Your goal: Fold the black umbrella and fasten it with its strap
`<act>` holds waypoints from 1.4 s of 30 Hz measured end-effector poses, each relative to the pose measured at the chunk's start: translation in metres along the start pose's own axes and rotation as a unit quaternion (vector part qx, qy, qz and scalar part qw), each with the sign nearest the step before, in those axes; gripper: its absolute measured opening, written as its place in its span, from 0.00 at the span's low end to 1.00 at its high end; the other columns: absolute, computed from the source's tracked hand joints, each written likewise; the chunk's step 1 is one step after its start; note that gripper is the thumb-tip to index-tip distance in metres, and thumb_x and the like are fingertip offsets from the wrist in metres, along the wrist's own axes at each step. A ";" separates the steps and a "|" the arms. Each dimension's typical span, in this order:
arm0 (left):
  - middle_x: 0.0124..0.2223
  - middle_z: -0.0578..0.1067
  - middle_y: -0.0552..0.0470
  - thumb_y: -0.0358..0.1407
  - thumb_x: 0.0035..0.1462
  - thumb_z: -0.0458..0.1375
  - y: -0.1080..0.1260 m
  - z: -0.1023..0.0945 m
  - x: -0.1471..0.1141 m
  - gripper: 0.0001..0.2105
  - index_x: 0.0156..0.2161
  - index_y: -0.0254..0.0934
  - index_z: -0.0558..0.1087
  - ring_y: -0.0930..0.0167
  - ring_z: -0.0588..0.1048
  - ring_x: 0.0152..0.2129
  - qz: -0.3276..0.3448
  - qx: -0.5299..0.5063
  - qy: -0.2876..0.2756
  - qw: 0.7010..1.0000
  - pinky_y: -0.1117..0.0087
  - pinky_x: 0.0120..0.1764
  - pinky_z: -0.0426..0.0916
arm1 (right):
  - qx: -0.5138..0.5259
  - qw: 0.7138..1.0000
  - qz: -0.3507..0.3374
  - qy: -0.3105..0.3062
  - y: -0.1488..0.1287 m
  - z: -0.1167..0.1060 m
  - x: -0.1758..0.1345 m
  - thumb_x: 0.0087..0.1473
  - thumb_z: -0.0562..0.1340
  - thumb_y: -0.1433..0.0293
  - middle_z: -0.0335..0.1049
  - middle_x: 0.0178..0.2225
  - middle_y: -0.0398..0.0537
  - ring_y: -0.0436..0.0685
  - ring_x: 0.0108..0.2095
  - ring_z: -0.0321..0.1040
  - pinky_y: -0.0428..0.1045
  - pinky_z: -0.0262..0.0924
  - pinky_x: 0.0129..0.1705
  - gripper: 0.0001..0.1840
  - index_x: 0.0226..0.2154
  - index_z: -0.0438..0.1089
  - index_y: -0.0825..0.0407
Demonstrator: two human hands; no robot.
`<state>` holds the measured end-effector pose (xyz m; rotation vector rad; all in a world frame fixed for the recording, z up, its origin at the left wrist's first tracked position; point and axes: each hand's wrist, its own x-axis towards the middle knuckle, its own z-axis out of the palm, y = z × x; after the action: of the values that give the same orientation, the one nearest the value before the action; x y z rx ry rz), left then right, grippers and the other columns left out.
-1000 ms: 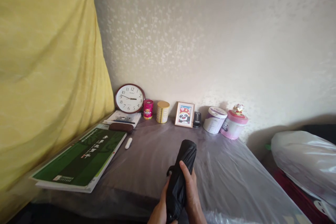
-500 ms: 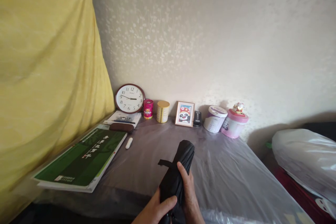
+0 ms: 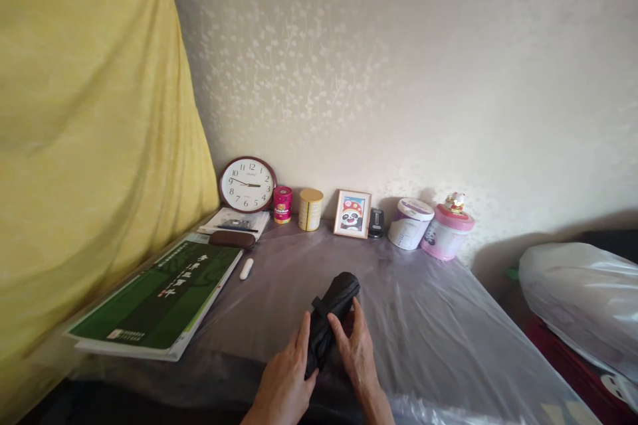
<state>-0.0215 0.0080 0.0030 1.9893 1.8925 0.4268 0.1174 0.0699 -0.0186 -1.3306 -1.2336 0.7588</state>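
A folded black umbrella (image 3: 335, 300) tilts over the front of the table, its far end leaning to the right. My left hand (image 3: 289, 372) is closed around its lower end, with the thumb on the near side and the fingers along the left. Higher up, my right hand (image 3: 353, 342) grips the umbrella from the right, thumb on top and fingers at the far side. A short black strap (image 3: 319, 306) lies across the folded cloth near the right thumb. The umbrella's bottom end is partly covered by the left hand.
The table (image 3: 423, 319) has a clear plastic cover. On the left lie a green book (image 3: 159, 295), a brown case (image 3: 232, 240) and a small white object (image 3: 246, 269). Along the wall stand a clock (image 3: 248, 184), a picture frame (image 3: 351, 214) and several tubs. A plastic bag (image 3: 573, 299) is at right.
The umbrella has come lower and shows smaller. Its strap, loose at the left before, now lies against the cloth. My left hand has shifted to the umbrella's left side.
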 end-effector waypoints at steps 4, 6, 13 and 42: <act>0.58 0.62 0.40 0.26 0.51 0.51 0.009 -0.003 0.001 0.37 0.63 0.33 0.37 0.64 0.72 0.44 -0.009 0.057 -0.015 0.998 0.68 0.42 0.68 | -0.087 0.989 -0.100 -0.069 0.001 -0.002 0.001 0.51 0.59 0.59 0.66 0.38 0.49 0.56 0.36 0.67 0.51 0.61 0.42 0.22 0.48 0.67 0.48; 0.57 0.64 0.39 0.25 0.51 0.51 0.013 -0.005 0.001 0.36 0.63 0.32 0.39 0.64 0.73 0.43 -0.006 0.075 -0.017 0.997 0.67 0.42 0.68 | -0.086 0.980 -0.136 -0.113 -0.005 -0.003 0.002 0.55 0.56 0.61 0.65 0.38 0.48 0.54 0.37 0.66 0.49 0.60 0.43 0.17 0.45 0.69 0.47; 0.52 0.67 0.42 0.24 0.51 0.51 0.017 -0.008 -0.003 0.35 0.62 0.39 0.42 0.65 0.76 0.34 0.009 0.123 -0.019 0.992 0.66 0.37 0.71 | -0.006 0.981 -0.124 -0.151 -0.014 -0.011 0.005 0.53 0.58 0.61 0.67 0.30 0.44 0.53 0.31 0.64 0.46 0.60 0.36 0.10 0.31 0.70 0.50; 0.65 0.47 0.40 0.26 0.52 0.49 -0.007 -0.009 -0.020 0.34 0.62 0.30 0.40 0.67 0.63 0.55 0.033 0.024 -0.093 0.995 0.72 0.51 0.64 | -0.040 0.982 0.027 -0.183 -0.034 0.009 0.035 0.45 0.60 0.61 0.64 0.21 0.39 0.47 0.15 0.57 0.44 0.53 0.17 0.10 0.27 0.68 0.51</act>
<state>-0.0325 -0.0109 0.0085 2.0509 1.7428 0.2070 0.1096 0.1000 0.0204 -1.3314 -1.5342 1.0344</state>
